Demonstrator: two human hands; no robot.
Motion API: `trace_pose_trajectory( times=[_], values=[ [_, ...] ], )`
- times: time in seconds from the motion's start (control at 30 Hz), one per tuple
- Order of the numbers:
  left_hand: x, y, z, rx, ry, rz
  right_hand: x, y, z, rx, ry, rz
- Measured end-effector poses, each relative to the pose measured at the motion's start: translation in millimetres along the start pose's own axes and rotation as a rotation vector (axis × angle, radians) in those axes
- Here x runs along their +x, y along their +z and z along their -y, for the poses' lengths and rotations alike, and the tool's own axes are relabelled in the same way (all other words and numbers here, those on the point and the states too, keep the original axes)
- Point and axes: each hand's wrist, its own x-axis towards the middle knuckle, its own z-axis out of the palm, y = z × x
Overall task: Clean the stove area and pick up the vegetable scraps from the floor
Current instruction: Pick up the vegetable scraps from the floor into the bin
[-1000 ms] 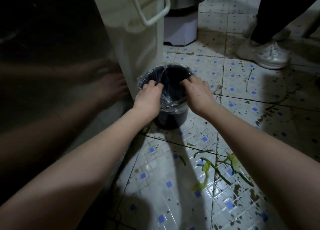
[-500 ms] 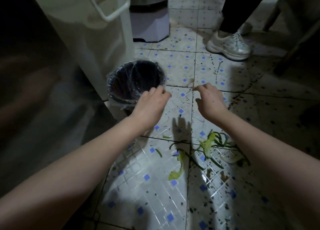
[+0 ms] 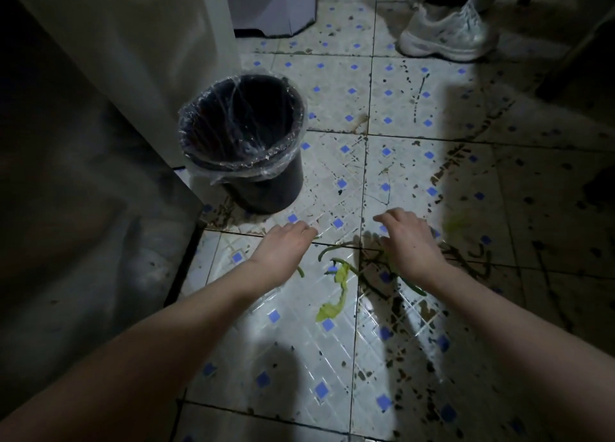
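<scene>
Down on the tiled floor [image 3: 332, 358], the scraps [image 3: 342, 273] lie in a small mess, near the bin [image 3: 246, 142] but not touching it. The left hand [image 3: 286, 242] hangs palm down between the bin and the scraps, with loose fingers and nothing in it. The right hand [image 3: 409, 242] is palm down over the right side of the mess, fingers a little spread, and it holds nothing too. It is too hard to tell if it touches a stem.

Some things could go wrong from here. The tiles look shiny and dirty, so the thin stems [image 3: 327, 251] may be slippery and slide out of a pinch. They lie flat, so fingers may scrape the tile and miss them. The room is dark, so small bits may be left behind. The clear bag [image 3: 233, 172] sits loosely on the bin's rim, and a hard drop could pull it in. The left hand is close to the bin and could bump it. Someone's shoe [image 3: 449, 35] stands well apart from the mess, but a step this way could squash the scraps.

By count, there are two hands, one bin, one bag and one shoe. One yellow-green leaf [image 3: 329, 310] shows, along with at least four stems and one pale green bit [image 3: 457, 222] off to the right. More may hide under the right hand.
</scene>
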Motion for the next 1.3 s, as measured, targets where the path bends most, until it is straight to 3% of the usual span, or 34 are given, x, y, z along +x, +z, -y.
trace_pose_trajectory(
  times=[0.3,0.6,1.03,1.3],
  values=[
    [9,37,4,-0.080,0.038,0.063,-2,45,9,-0.007,-0.068,0.152],
    [36,50,5,-0.029,-0.012,0.056,-3,54,-10,0.082,-0.008,0.211],
    [47,52,-24,-0.204,0.018,0.030,-13,49,-27,0.055,0.023,0.128],
    [43,52,-23,-0.342,-0.065,0.037,-21,49,-33,0.035,0.027,0.111]
  ],
)
